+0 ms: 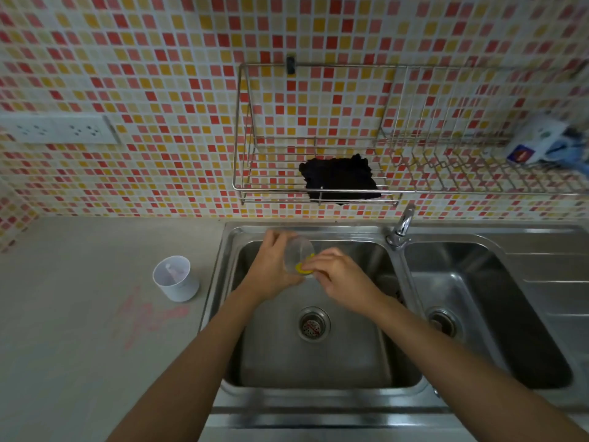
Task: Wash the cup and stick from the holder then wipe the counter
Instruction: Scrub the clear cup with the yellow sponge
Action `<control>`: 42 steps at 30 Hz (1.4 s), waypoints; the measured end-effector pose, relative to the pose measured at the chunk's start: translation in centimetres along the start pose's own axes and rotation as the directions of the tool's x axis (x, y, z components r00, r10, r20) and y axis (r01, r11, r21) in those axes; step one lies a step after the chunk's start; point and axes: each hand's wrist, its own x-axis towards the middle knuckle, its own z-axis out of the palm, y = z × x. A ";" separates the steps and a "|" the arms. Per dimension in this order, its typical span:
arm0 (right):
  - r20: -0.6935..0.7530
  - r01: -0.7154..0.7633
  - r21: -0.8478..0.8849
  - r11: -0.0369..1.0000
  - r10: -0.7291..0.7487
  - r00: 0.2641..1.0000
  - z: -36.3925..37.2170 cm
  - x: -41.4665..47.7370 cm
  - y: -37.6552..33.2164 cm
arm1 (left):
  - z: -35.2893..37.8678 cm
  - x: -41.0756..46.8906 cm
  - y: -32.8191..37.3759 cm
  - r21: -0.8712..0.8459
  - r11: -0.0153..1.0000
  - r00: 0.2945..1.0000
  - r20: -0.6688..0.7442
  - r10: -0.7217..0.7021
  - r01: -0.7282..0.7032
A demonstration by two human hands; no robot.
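My left hand (271, 266) grips a clear plastic cup (298, 252) over the left sink basin (312, 358), its mouth turned toward the right. My right hand (341, 275) presses a yellow sponge (302, 268) against the cup's rim; most of the sponge is hidden by the fingers. A white holder (176, 278) stands on the grey counter (79, 314) to the left of the sink, and a pale stick (173, 268) lies inside it. Pink smears (149, 314) mark the counter in front of the holder.
A faucet (402, 226) stands between the left basin and the right basin (478, 314). A wire rack (312, 186) on the tiled wall holds a black cloth (339, 180). Packets (541, 141) rest on the rack's right end. Wall sockets (57, 129) sit at the left.
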 end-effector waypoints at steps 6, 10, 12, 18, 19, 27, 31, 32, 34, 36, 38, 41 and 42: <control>0.165 -0.025 -0.049 0.998 0.033 0.986 1.0 1.4 -2.0 | -1.4 -0.5 -2.1 0.141 0.987 0.995 0.086 0.060 -0.071; 0.056 0.131 -0.357 0.925 -0.118 0.991 1.6 1.7 -2.0 | -2.6 -0.5 -2.5 0.099 0.986 0.987 0.094 0.126 -0.136; -0.029 0.069 -0.307 0.949 -0.082 0.996 2.2 1.4 -3.0 | -3.2 -0.5 -2.5 0.094 0.984 0.984 0.107 0.142 -0.152; 0.027 -0.252 0.034 0.967 0.251 0.968 3.1 0.5 -5.8 | -3.3 -1.3 -3.3 0.070 0.986 0.977 0.156 0.142 -0.154; 0.060 -0.198 -0.043 0.979 0.200 0.978 2.8 0.5 -5.6 | -3.2 -1.5 -3.2 0.057 0.987 0.976 0.168 0.141 -0.153; -0.017 -0.022 -0.380 0.925 0.017 1.000 2.2 0.2 -5.7 | -4.3 -1.8 -2.1 0.005 0.991 0.977 0.171 0.129 -0.132; 0.054 -0.180 -0.135 0.974 0.189 0.980 3.2 0.4 -7.2 | -4.2 -2.0 -2.5 0.066 0.991 0.976 0.191 0.102 -0.116; 0.075 -0.164 -0.149 0.975 0.176 0.981 3.0 0.4 -7.0 | -4.1 -2.1 -2.6 0.069 0.992 0.977 0.191 0.092 -0.107; 0.105 -0.074 -0.265 0.961 0.105 0.989 2.3 0.5 -6.3 | -4.1 -2.3 -2.4 0.074 0.992 0.978 0.188 0.089 -0.105; 0.076 0.026 -0.413 0.911 0.006 0.997 1.5 0.5 -5.5 | -4.1 -2.4 -1.8 0.089 0.990 0.980 0.181 0.087 -0.105; 0.024 0.048 -0.465 0.884 -0.041 0.999 1.1 0.2 -5.2 | -4.2 -2.3 -1.2 0.107 0.990 0.984 0.163 0.077 -0.095; -0.027 0.019 -0.285 0.958 -0.028 0.999 1.2 -0.1 -5.4 | -4.3 -2.0 -0.2 0.128 0.987 0.986 0.149 0.072 -0.092; -0.014 -0.022 -0.175 0.984 0.020 1.000 1.3 -0.3 -5.5 | -4.2 -2.0 0.0 0.137 0.987 0.986 0.152 0.066 -0.087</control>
